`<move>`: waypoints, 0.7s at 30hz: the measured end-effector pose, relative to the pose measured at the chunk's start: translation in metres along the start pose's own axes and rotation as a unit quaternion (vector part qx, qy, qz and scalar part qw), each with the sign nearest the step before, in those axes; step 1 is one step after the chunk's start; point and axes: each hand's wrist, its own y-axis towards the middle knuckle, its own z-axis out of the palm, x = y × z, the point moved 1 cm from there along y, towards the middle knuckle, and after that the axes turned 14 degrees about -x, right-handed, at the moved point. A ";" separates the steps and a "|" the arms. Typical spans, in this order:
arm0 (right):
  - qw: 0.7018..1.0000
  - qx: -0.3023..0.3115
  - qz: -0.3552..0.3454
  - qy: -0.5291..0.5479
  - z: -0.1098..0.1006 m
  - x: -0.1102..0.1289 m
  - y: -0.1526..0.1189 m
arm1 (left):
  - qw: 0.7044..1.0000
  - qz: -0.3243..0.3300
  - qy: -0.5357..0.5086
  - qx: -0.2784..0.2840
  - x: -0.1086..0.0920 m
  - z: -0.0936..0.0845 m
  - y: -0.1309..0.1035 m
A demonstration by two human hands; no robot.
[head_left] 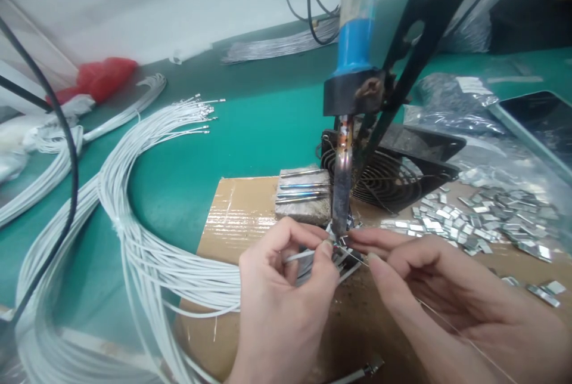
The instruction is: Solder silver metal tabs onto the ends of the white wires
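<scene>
A blue-handled soldering iron hangs upright from a black bracket, its dark tip pointing down. Just left of that tip, my left hand pinches the end of a white wire. From the right, my right hand holds a thin solder wire between thumb and forefinger, its far end close to the iron's tip. The exact contact at the tip is too small to make out. A thick bundle of white wires runs behind my left hand.
Behind the tip are a grey block with metal rods and a black fan. Small metal pieces lie scattered at right on the cardboard. A black cable crosses the left side.
</scene>
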 end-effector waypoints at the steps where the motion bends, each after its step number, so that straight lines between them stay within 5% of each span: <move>1: 1.000 0.003 -0.007 0.000 0.000 -0.001 0.001 | 1.000 0.003 0.002 0.007 0.001 0.000 0.001; 12: 0.996 0.050 -0.073 0.005 -0.002 -0.005 0.010 | 1.000 0.002 -0.004 0.018 0.002 -0.005 0.004; 18: 1.000 0.011 -0.015 0.007 0.000 -0.002 0.003 | 1.000 0.002 -0.006 0.022 0.003 -0.004 0.005; 21: 0.998 0.035 -0.045 0.011 -0.001 -0.004 0.006 | 1.000 -0.001 -0.006 0.016 0.003 -0.005 0.004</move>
